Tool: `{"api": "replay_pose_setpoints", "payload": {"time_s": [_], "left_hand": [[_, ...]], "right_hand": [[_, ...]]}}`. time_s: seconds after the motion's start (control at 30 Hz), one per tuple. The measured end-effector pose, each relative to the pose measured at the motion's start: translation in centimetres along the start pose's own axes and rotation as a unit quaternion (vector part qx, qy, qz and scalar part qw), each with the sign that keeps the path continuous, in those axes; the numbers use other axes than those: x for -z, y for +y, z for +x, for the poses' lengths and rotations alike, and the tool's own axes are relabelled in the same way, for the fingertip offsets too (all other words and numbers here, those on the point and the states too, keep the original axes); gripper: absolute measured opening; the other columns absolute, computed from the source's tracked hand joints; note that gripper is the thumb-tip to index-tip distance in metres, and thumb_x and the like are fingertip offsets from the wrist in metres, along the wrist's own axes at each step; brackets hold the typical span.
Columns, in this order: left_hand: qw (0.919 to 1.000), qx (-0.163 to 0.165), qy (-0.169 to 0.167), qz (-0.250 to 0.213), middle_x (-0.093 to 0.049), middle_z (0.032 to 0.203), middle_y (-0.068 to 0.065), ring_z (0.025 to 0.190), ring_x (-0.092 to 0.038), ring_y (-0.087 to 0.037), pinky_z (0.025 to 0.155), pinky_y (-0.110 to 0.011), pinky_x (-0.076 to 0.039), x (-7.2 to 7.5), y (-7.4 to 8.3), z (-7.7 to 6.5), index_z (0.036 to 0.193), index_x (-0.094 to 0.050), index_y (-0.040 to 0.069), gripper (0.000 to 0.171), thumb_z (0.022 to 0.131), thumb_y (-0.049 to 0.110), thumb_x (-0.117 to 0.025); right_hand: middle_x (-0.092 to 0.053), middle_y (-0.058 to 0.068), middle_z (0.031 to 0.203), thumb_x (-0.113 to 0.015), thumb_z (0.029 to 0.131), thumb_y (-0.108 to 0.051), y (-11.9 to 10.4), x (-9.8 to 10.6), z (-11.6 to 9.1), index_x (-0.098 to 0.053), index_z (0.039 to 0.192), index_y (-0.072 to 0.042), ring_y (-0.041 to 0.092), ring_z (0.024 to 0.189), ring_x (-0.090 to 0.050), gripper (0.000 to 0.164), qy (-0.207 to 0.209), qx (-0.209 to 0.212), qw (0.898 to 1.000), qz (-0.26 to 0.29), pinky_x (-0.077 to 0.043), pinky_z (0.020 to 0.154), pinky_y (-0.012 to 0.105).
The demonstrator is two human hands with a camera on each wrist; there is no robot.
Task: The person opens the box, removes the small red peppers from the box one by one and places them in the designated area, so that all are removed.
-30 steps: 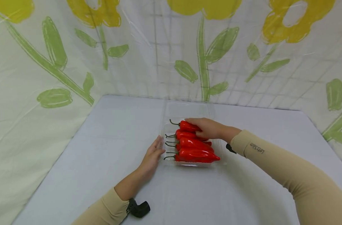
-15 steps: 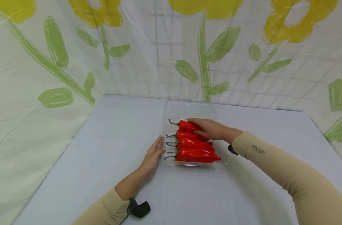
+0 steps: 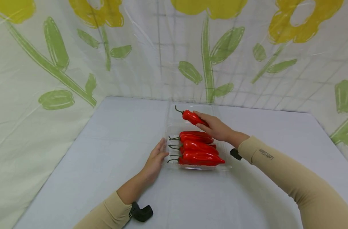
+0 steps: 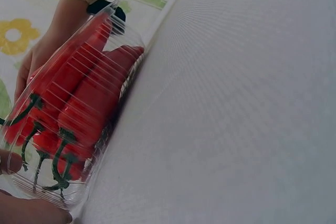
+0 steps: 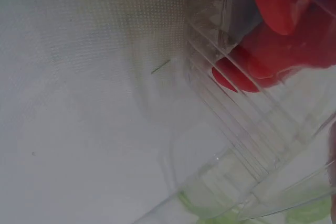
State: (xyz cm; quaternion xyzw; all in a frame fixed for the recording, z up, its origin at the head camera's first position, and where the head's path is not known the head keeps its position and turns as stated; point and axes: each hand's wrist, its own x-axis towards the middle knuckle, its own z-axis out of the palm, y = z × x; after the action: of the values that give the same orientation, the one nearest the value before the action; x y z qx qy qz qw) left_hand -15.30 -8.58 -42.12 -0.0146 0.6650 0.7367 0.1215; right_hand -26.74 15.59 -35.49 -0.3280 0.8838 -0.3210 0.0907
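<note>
In the head view my right hand grips a red chili pepper with a curved green stem, raised above the back part of a clear plastic container. Several more red peppers lie side by side in it, stems to the left. My left hand rests against the container's left end with its fingers extended. The left wrist view shows fingertips at the ribbed clear wall near the stems. In the right wrist view, pepper tips show through the container wall; the held pepper cannot be made out there.
The container's clear lid lies folded back behind the tray. A white-covered table surrounds it. Behind the table's far edge hangs a white curtain with yellow flowers.
My right hand has lifted the rearmost pepper up and away from the others, toward the back of the container. My left hand has stayed at the container's left end.
</note>
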Motion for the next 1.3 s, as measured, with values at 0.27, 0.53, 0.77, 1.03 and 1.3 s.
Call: {"api": "replay_pose_setpoints", "payload": {"time_s": [0.27,0.53,0.77,1.03,1.3], "left_hand": [[1.0,0.0,0.002,0.0,-0.007,0.158,-0.011,0.146,-0.002,-0.027,0.116,-0.052,-0.007,0.1,-0.1,0.1,0.15,-0.009,0.005,0.063,0.092,0.003,-0.034],[1.0,0.005,0.005,0.005,-0.008,0.158,-0.011,0.146,-0.003,-0.027,0.116,-0.054,-0.007,0.1,-0.2,0.0,0.15,-0.011,0.006,0.063,0.092,0.003,-0.035],[1.0,0.0,0.001,0.004,-0.007,0.158,-0.011,0.146,-0.002,-0.027,0.116,-0.054,-0.006,0.0,-0.1,0.0,0.15,-0.01,0.005,0.063,0.092,0.003,-0.034],[1.0,-0.001,0.003,0.008,-0.008,0.158,-0.011,0.146,-0.003,-0.027,0.116,-0.054,-0.006,0.0,-0.2,0.0,0.15,-0.011,0.005,0.063,0.092,0.003,-0.035],[1.0,-0.005,0.002,0.006,-0.007,0.158,-0.011,0.146,-0.003,-0.027,0.116,-0.054,-0.006,0.0,-0.2,0.0,0.15,-0.01,0.006,0.062,0.092,0.003,-0.034]], "right_hand": [[-0.053,0.016,0.133,-0.055,0.093,-0.02,0.4,0.0,-0.5,-0.029,0.147,-0.011,0.029,0.11,-0.052,0.061,0.047,-0.019,0.998,0.024,-0.048,0.095,0.046],[-0.053,0.017,0.133,-0.058,0.091,-0.023,0.3,0.4,-1.0,-0.032,0.146,-0.017,0.028,0.099,-0.055,0.06,0.082,-0.063,0.994,0.032,-0.052,0.084,0.039],[-0.053,0.017,0.133,-0.057,0.092,-0.026,1.0,0.5,-1.6,-0.031,0.146,-0.014,0.028,0.099,-0.052,0.061,0.094,-0.072,0.992,0.044,-0.047,0.081,0.035],[-0.053,0.019,0.132,-0.059,0.091,-0.026,1.3,0.8,-2.2,-0.035,0.144,-0.015,0.028,0.097,-0.055,0.06,0.116,-0.099,0.986,0.069,-0.05,0.077,0.031],[-0.049,0.017,0.136,-0.059,0.09,-0.032,1.8,1.5,-3.0,-0.038,0.143,-0.018,0.029,0.107,-0.056,0.058,0.16,-0.145,0.961,0.172,-0.05,0.074,0.013]]}}
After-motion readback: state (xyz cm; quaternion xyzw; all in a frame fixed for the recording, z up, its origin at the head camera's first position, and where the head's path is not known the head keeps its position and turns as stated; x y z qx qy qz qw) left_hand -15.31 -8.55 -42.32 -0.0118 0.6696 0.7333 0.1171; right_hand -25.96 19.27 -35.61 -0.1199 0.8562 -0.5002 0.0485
